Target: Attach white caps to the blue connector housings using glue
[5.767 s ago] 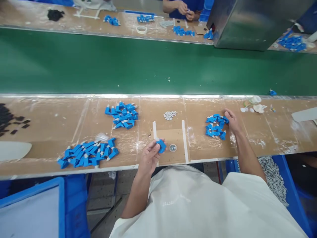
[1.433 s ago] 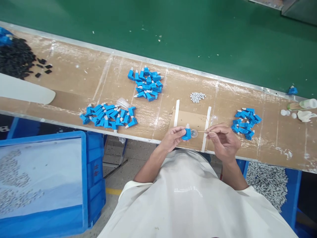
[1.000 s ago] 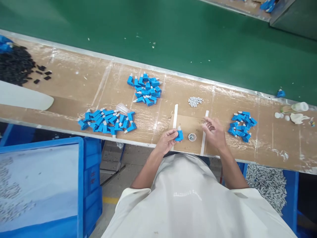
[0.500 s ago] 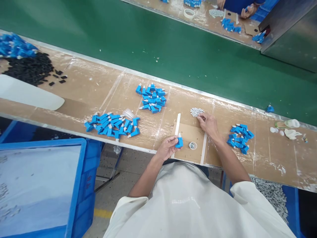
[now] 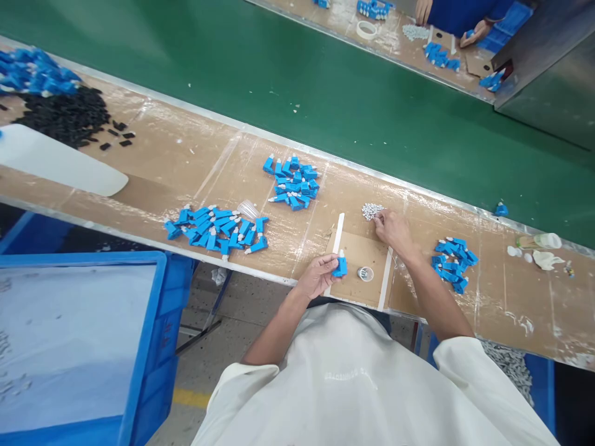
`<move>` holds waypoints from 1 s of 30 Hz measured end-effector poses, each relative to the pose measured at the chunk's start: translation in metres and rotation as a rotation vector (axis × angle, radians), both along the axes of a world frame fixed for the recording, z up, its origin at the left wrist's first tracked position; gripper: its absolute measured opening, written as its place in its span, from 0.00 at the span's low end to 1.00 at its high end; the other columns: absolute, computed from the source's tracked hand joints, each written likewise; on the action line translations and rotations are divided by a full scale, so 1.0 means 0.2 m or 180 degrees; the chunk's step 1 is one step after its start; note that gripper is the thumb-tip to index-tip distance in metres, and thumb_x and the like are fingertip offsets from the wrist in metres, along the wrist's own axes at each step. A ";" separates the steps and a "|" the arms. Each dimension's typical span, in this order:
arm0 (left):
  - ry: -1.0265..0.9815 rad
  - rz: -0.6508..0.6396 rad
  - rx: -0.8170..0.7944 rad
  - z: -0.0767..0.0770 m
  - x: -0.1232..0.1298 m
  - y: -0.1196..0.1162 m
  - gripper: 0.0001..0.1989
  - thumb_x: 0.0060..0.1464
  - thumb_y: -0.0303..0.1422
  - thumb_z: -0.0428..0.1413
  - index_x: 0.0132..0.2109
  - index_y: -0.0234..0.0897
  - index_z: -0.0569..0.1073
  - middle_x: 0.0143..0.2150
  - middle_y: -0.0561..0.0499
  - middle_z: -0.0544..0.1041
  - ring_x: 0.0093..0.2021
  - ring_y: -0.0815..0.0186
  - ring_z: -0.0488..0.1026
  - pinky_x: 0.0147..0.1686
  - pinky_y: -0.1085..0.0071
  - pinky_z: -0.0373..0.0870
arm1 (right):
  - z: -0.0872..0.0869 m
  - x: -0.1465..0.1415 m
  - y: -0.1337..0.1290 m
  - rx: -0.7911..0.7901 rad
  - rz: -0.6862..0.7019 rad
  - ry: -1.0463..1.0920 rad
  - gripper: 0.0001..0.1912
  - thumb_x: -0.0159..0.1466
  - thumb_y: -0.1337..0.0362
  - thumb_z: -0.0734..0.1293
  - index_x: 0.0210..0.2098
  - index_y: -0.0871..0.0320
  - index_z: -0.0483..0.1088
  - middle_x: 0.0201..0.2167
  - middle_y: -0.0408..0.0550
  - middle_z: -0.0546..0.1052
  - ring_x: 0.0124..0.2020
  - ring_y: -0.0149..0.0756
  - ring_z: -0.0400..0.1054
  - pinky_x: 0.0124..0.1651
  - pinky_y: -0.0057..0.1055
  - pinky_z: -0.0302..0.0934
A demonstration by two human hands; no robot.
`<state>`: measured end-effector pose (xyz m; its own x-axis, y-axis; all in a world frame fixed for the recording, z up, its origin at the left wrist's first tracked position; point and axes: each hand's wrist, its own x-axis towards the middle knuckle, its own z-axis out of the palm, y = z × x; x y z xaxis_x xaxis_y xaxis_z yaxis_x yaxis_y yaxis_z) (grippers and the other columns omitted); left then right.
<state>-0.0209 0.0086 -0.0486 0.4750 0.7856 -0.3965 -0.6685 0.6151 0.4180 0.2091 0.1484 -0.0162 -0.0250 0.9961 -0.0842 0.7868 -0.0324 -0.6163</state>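
My left hand (image 5: 320, 275) is closed around a small blue plastic part with a white tip (image 5: 341, 267), held upright over the left of a cardboard sheet (image 5: 360, 251). My right hand (image 5: 394, 228) reaches to the near right edge of a pile of small grey pieces (image 5: 370, 211). Its fingertips are pinched together there; what is between them is too small to make out. A small clear cup (image 5: 365, 274) with shiny bits in it stands on the sheet between my hands.
Blue parts lie in heaps left (image 5: 218, 229), further back (image 5: 292, 183) and right (image 5: 454, 263). Black pieces (image 5: 65, 118) and a white scoop-like sheet (image 5: 65, 164) are far left. A blue crate (image 5: 160, 322) stands below. Across the green strip (image 5: 297, 93), a person's hands (image 5: 475, 34) work.
The view has shifted slightly. My right hand stays at the grey pile with fingertips pinched, and my left hand still holds the blue part.
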 end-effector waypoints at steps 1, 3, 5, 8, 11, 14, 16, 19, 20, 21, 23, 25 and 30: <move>-0.0015 -0.0001 0.0008 0.00 0.00 0.00 0.24 0.40 0.42 0.75 0.36 0.31 0.75 0.29 0.51 0.77 0.29 0.69 0.77 0.24 0.79 0.70 | 0.01 0.01 0.00 -0.0055 -0.0006 0.0126 0.12 0.56 0.65 0.72 0.20 0.54 0.67 0.25 0.52 0.76 0.37 0.47 0.73 0.46 0.42 0.66; -0.0027 0.0005 -0.0001 0.00 0.00 0.00 0.24 0.40 0.42 0.75 0.35 0.31 0.75 0.29 0.51 0.77 0.29 0.69 0.77 0.25 0.79 0.71 | 0.03 0.03 0.00 -0.0202 0.0003 0.0409 0.12 0.56 0.60 0.73 0.22 0.55 0.69 0.23 0.49 0.76 0.31 0.43 0.73 0.40 0.38 0.68; -0.0032 0.0019 -0.0036 0.00 0.00 0.00 0.23 0.41 0.41 0.75 0.36 0.30 0.75 0.28 0.50 0.77 0.28 0.69 0.77 0.25 0.78 0.72 | 0.05 0.05 -0.02 -0.0434 -0.0044 0.0943 0.14 0.55 0.53 0.74 0.24 0.56 0.71 0.23 0.47 0.76 0.27 0.38 0.73 0.35 0.35 0.70; -0.0066 0.0076 -0.0115 0.00 0.00 0.01 0.24 0.40 0.40 0.76 0.37 0.30 0.75 0.29 0.50 0.77 0.27 0.69 0.76 0.24 0.78 0.71 | 0.07 0.07 -0.07 -0.0878 -0.0364 0.2207 0.19 0.46 0.52 0.79 0.28 0.57 0.74 0.27 0.47 0.79 0.27 0.34 0.74 0.29 0.28 0.71; -0.0050 0.0263 -0.0214 0.01 0.01 0.02 0.21 0.42 0.36 0.75 0.36 0.31 0.74 0.28 0.51 0.77 0.26 0.71 0.75 0.25 0.78 0.71 | 0.08 0.07 -0.14 -0.1076 -0.0637 0.2969 0.19 0.43 0.58 0.82 0.30 0.57 0.75 0.28 0.47 0.80 0.28 0.32 0.75 0.26 0.23 0.70; -0.0020 0.0366 -0.0223 0.03 0.02 0.04 0.18 0.43 0.33 0.74 0.35 0.32 0.74 0.27 0.54 0.75 0.24 0.73 0.73 0.25 0.77 0.72 | 0.08 0.06 -0.18 -0.0923 -0.0699 0.3071 0.15 0.45 0.60 0.79 0.28 0.56 0.73 0.28 0.45 0.80 0.27 0.30 0.75 0.26 0.22 0.71; -0.0008 0.0341 -0.0188 0.04 0.03 0.05 0.18 0.42 0.33 0.74 0.35 0.32 0.74 0.26 0.54 0.75 0.24 0.72 0.73 0.25 0.77 0.71 | 0.07 0.05 -0.19 -0.0786 -0.0742 0.3073 0.13 0.47 0.61 0.78 0.29 0.56 0.73 0.27 0.44 0.79 0.25 0.29 0.74 0.26 0.23 0.71; 0.0017 0.0309 -0.0172 0.03 0.03 0.04 0.19 0.42 0.34 0.74 0.35 0.31 0.74 0.26 0.53 0.76 0.25 0.72 0.74 0.25 0.78 0.71 | 0.07 0.04 -0.20 -0.0646 -0.0799 0.3037 0.11 0.48 0.61 0.76 0.30 0.56 0.75 0.25 0.43 0.78 0.23 0.28 0.72 0.23 0.22 0.69; 0.0013 0.0311 -0.0177 0.03 0.03 0.04 0.19 0.42 0.35 0.74 0.35 0.31 0.74 0.27 0.53 0.76 0.25 0.71 0.74 0.25 0.78 0.71 | 0.08 0.04 -0.21 -0.0614 -0.0821 0.3039 0.11 0.48 0.61 0.76 0.31 0.56 0.76 0.24 0.42 0.77 0.22 0.27 0.71 0.23 0.21 0.69; 0.0005 0.0315 -0.0185 0.03 0.02 0.04 0.19 0.42 0.35 0.74 0.36 0.32 0.74 0.27 0.52 0.77 0.25 0.71 0.74 0.25 0.78 0.70 | 0.08 0.04 -0.21 -0.0590 -0.0844 0.3052 0.11 0.48 0.60 0.77 0.30 0.56 0.77 0.24 0.42 0.77 0.22 0.27 0.71 0.22 0.21 0.68; -0.0010 0.0337 -0.0218 0.02 0.02 0.03 0.18 0.43 0.34 0.73 0.36 0.32 0.74 0.28 0.51 0.78 0.25 0.71 0.75 0.24 0.78 0.70 | 0.08 0.03 -0.22 -0.0561 -0.0889 0.3079 0.12 0.48 0.59 0.78 0.30 0.56 0.78 0.24 0.43 0.78 0.22 0.27 0.71 0.23 0.20 0.69; -0.0019 0.0355 -0.0275 0.02 0.01 0.03 0.16 0.45 0.34 0.72 0.35 0.31 0.74 0.28 0.50 0.78 0.25 0.71 0.74 0.23 0.78 0.69 | 0.08 0.02 -0.23 -0.0560 -0.0919 0.3076 0.14 0.47 0.57 0.80 0.30 0.56 0.79 0.26 0.44 0.80 0.25 0.28 0.74 0.25 0.21 0.71; -0.0091 0.0409 -0.0452 0.03 0.00 0.04 0.13 0.49 0.32 0.69 0.35 0.31 0.74 0.28 0.50 0.77 0.25 0.71 0.74 0.24 0.77 0.71 | 0.08 0.01 -0.25 -0.0566 -0.0923 0.3051 0.22 0.45 0.50 0.83 0.33 0.56 0.80 0.32 0.48 0.83 0.33 0.34 0.79 0.29 0.22 0.73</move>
